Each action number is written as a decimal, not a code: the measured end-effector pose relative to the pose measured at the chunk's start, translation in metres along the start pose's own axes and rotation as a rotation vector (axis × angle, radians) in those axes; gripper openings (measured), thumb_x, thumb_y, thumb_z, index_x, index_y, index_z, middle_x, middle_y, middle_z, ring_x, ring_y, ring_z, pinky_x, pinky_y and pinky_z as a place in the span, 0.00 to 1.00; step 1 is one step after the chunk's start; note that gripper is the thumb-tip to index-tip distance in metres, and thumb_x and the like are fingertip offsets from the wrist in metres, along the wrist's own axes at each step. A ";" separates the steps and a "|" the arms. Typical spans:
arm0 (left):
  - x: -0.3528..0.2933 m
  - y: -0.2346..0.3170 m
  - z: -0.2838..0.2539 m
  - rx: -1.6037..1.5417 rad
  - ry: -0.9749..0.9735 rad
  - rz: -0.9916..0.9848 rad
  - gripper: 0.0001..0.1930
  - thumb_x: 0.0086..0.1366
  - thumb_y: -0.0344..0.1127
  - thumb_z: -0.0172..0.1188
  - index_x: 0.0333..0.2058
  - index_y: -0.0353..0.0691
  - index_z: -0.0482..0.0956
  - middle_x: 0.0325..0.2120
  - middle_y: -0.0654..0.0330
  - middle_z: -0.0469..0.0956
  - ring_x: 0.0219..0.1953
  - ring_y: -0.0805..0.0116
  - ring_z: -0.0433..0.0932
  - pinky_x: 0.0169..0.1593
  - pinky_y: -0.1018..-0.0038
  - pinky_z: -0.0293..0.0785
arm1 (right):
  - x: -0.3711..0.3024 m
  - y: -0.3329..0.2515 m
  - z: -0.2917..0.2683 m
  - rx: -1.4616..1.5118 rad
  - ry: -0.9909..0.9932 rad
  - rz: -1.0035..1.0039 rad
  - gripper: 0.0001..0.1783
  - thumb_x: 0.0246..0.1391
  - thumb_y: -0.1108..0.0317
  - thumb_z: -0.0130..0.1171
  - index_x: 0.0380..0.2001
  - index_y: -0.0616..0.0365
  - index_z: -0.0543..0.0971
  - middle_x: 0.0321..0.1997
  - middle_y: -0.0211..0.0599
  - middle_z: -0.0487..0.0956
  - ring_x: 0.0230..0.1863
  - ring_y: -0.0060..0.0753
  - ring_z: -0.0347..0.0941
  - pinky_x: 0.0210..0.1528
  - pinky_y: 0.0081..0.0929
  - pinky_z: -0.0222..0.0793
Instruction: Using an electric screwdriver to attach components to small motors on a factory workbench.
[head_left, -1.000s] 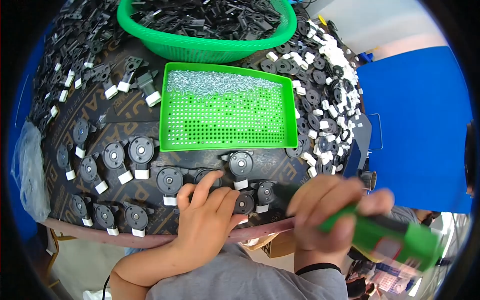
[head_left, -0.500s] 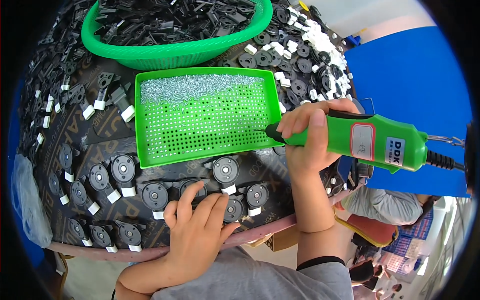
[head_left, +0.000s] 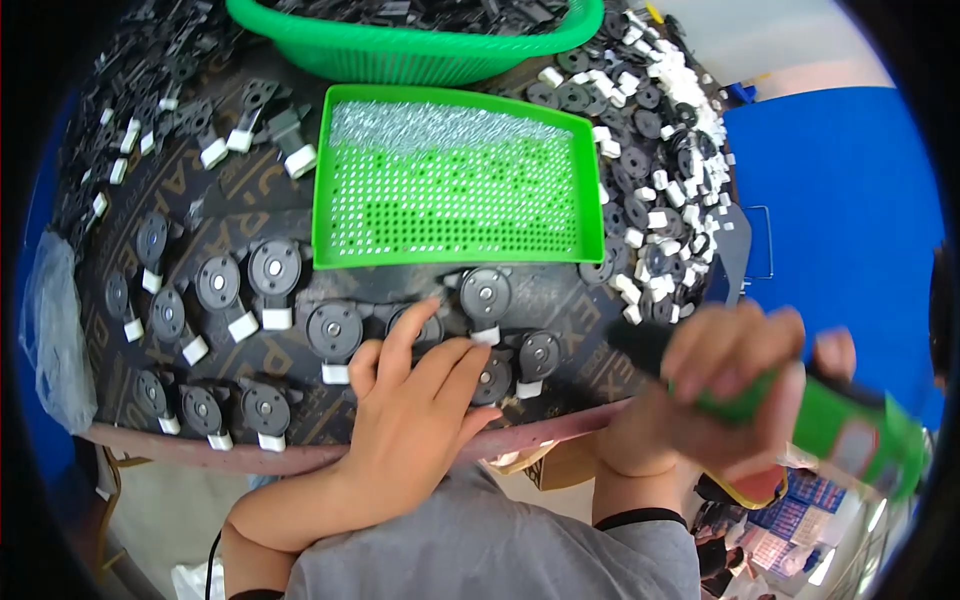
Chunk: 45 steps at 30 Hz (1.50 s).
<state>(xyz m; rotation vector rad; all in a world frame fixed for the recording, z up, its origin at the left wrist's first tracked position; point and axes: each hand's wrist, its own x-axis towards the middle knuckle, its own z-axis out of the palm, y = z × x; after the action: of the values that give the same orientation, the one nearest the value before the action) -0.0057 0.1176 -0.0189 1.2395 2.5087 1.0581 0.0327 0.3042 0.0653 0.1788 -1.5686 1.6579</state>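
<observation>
My right hand is wrapped round a green electric screwdriver with a black nose. Both are smeared by motion at the lower right, beyond the table's near edge. My left hand lies with spread fingers over black round parts with white end blocks. Its index fingertip touches one round part, while the thumb and other fingers partly cover another. Close by are more of these assemblies, including one above the hand and one to its right. The green perforated tray holds many small silvery screws.
A green basket of black parts stands at the far side. Loose black discs and white blocks pile up at the right. More assemblies stand in rows at the left, near a clear plastic bag. A blue surface lies beyond.
My right hand has carried the screwdriver from the tray's right side down and to the right. My left hand stays on the round parts. The whole view has shifted slightly.
</observation>
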 end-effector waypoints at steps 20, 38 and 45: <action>-0.003 -0.002 0.012 0.000 0.060 -0.040 0.27 0.47 0.39 0.75 0.49 0.46 0.80 0.45 0.66 0.79 0.65 0.55 0.64 0.57 0.55 0.52 | -0.063 0.003 0.000 -0.077 -0.465 0.029 0.17 0.62 0.72 0.56 0.43 0.55 0.57 0.22 0.39 0.73 0.15 0.32 0.71 0.19 0.33 0.76; -0.005 0.007 0.007 0.052 -0.018 -0.055 0.30 0.49 0.46 0.72 0.52 0.44 0.79 0.49 0.64 0.77 0.63 0.56 0.65 0.57 0.56 0.54 | 0.006 0.036 -0.008 -0.059 -0.159 0.001 0.16 0.63 0.67 0.54 0.51 0.50 0.64 0.20 0.33 0.69 0.15 0.29 0.65 0.16 0.31 0.67; 0.004 -0.012 -0.041 0.199 0.024 -0.110 0.27 0.54 0.40 0.70 0.53 0.40 0.78 0.54 0.61 0.75 0.64 0.52 0.64 0.58 0.54 0.54 | 0.023 0.100 -0.020 -0.187 -0.035 -0.037 0.16 0.62 0.71 0.53 0.51 0.54 0.63 0.20 0.32 0.68 0.16 0.26 0.64 0.19 0.27 0.67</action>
<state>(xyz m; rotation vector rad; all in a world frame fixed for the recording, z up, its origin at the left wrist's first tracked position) -0.0329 0.0941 0.0044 1.1256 2.7201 0.8204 -0.0370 0.3440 -0.0011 0.1385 -1.7261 1.4777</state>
